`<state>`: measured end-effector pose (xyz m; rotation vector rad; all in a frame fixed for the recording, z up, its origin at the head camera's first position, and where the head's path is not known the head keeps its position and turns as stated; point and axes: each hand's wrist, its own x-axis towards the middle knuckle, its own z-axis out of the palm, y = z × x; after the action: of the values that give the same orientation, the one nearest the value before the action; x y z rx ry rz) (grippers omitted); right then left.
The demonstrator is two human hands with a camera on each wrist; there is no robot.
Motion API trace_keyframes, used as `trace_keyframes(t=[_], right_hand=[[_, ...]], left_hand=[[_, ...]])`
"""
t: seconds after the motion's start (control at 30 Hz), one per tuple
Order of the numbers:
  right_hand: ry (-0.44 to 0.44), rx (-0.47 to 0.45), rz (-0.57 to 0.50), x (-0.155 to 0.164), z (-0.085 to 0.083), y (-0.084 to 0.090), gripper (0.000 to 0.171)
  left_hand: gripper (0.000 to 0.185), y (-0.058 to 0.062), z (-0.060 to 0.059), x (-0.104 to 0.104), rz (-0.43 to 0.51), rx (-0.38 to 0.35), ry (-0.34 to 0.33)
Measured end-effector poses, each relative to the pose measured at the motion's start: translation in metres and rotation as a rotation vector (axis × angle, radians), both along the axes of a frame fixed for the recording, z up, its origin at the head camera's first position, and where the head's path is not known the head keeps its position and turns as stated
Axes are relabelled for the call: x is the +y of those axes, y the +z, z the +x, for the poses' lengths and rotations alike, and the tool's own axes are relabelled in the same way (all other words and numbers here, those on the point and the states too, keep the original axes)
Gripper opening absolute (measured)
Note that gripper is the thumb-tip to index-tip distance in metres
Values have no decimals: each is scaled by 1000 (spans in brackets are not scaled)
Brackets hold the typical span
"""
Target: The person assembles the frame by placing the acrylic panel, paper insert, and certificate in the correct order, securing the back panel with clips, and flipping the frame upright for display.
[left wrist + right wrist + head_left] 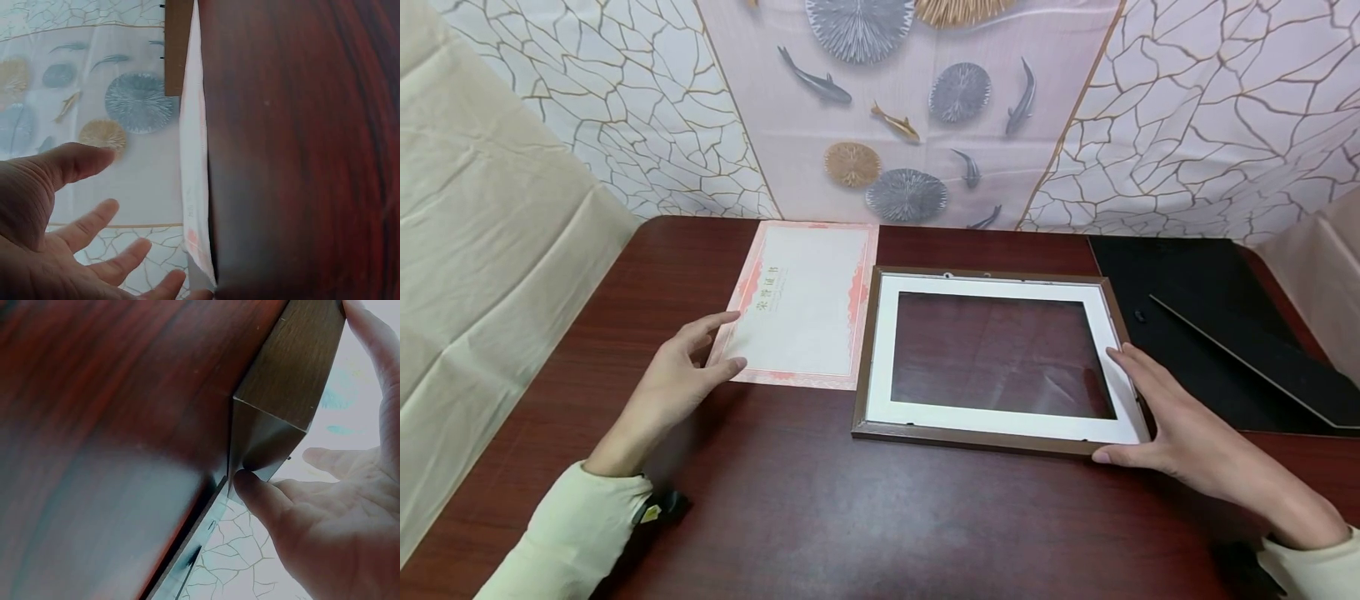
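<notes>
A picture frame (1000,441) with brown edges, a white mat (992,288) and a see-through middle lies flat on the table. My right hand (1187,425) rests at its near right corner, thumb against the frame's side and extended fingers on the right border. In the right wrist view the thumb touches the wooden frame (287,362). To the left, a pink-bordered certificate sheet (808,308) with gold characters lies beside the frame. My left hand (670,371) is at its left edge, fingers spread and loosely bent; whether they touch the paper I cannot tell.
A black backing board (1187,267) lies at the table's right, with a raised flap (1247,350) standing tilted from it. A patterned cloth (865,108) hangs behind the dark red wooden table (880,517). Pale cloth (490,208) hangs at the left side.
</notes>
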<state>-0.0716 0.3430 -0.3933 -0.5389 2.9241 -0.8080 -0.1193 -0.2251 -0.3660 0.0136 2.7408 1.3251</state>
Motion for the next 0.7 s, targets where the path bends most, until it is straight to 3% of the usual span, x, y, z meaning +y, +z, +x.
trace_keyframes(t=[0.2,0.33,0.47,0.7], right_hand=[[-4,-17,-10,0,0,-1,124],[-11,-22,-7,0,1,-1,124],[-13,-18,7,1,2,-1,124],[-15,-25,8,1,2,0,123]], left_hand=[[70,-7,-9,7,-204,87,-74],[77,-10,-15,13,-290,85,-106],[79,-11,-18,16,-333,68,-103],[75,-8,-19,17,-324,55,-112]])
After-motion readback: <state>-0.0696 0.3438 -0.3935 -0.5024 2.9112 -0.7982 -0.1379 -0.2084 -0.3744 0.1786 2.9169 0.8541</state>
